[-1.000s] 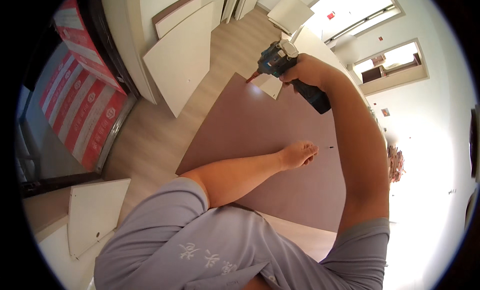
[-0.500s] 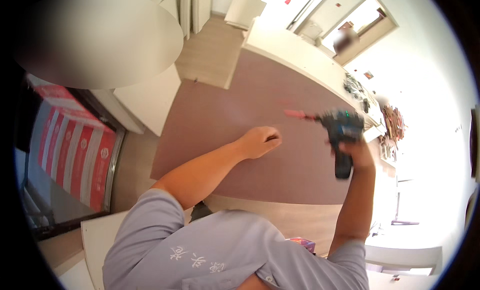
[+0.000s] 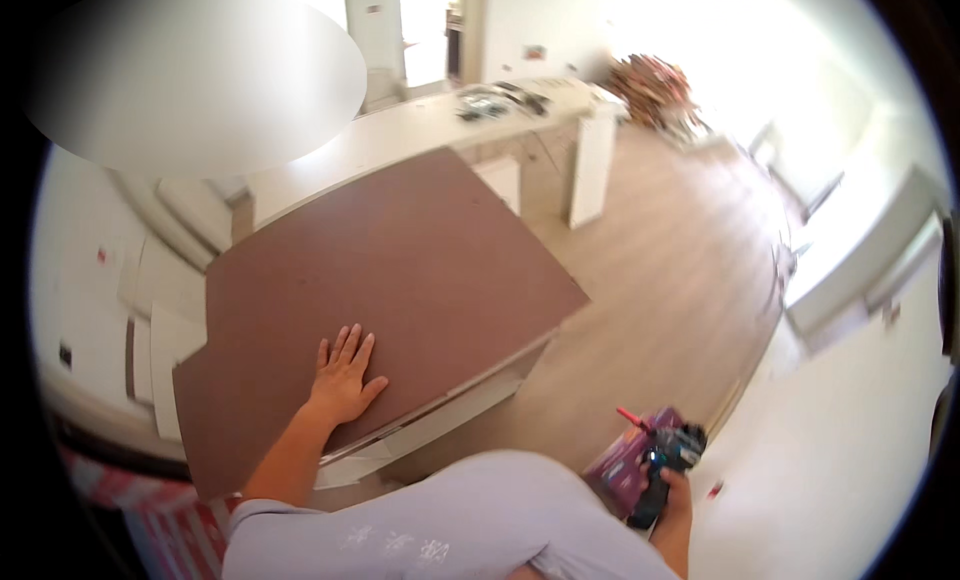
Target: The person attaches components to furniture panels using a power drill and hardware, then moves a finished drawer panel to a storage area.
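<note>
My left hand (image 3: pixel 342 382) lies flat on a large brown panel (image 3: pixel 400 250), its fingers spread and nothing in its grip. The panel rests on a pale cabinet-like frame, whose white edge (image 3: pixel 430 420) shows along the near side. Low on the right, my right hand (image 3: pixel 672 495) is closed around the handle of a dark cordless drill (image 3: pixel 668 460). A red-tipped bit (image 3: pixel 632 418) points from the drill up and to the left. Just behind the drill stands a purple box (image 3: pixel 615 468), partly hidden by it.
A long white counter (image 3: pixel 370 135) runs behind the panel, with tangled items (image 3: pixel 490 102) on top. One white upright board (image 3: pixel 592 170) supports its right end. Scrap pieces are piled (image 3: pixel 652 88) by the far wall. Wooden flooring (image 3: pixel 650 290) stretches right; red-striped packaging (image 3: pixel 175 525) is at lower left.
My view has swung to the right. My left hand has gone from curled above the panel to flat on it. The drill has moved down, away from the panel, to beside the purple box.
</note>
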A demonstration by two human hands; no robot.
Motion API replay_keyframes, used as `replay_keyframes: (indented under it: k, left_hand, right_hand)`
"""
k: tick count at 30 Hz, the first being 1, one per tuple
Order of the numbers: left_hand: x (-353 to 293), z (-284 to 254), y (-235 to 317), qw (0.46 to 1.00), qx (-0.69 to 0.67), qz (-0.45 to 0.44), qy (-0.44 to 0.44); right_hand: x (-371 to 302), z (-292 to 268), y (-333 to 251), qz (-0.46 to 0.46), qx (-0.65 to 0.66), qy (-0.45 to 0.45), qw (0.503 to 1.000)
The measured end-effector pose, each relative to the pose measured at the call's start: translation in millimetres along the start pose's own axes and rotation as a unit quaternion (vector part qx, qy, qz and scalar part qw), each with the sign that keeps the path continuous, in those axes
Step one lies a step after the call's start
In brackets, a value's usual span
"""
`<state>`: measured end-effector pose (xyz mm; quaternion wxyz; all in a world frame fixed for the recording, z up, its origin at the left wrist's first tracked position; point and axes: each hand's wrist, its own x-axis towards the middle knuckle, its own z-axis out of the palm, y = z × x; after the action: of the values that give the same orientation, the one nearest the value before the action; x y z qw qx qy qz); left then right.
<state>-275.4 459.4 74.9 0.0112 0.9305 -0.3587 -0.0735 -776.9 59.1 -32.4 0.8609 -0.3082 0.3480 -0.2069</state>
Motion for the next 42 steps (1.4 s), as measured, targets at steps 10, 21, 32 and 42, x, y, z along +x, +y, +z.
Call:
replay_keyframes:
  k: [10,21,32,42]
  left_hand:
    - [217,-10,186,0.993,0.006,0.115,-0.006]
    - [344,-16,264,0.975,-0.032,0.221,0.014]
    - [372,-14,286,0.948,-0.096,0.294,0.079]
    - [376,-15,290,0.931,-0.143,0.104,0.319]
  right_hand:
    - [28,-16,-72,-0.050,-0.031,-0.052,0.997]
    - [117,-112,-113,-0.004,-0.043,0.068,0.997]
    - [346,-90,-284,0.063,-0.130,0.023,0.989]
    - [542,16,-349,0.132,-0.247,-0.111,0.953]
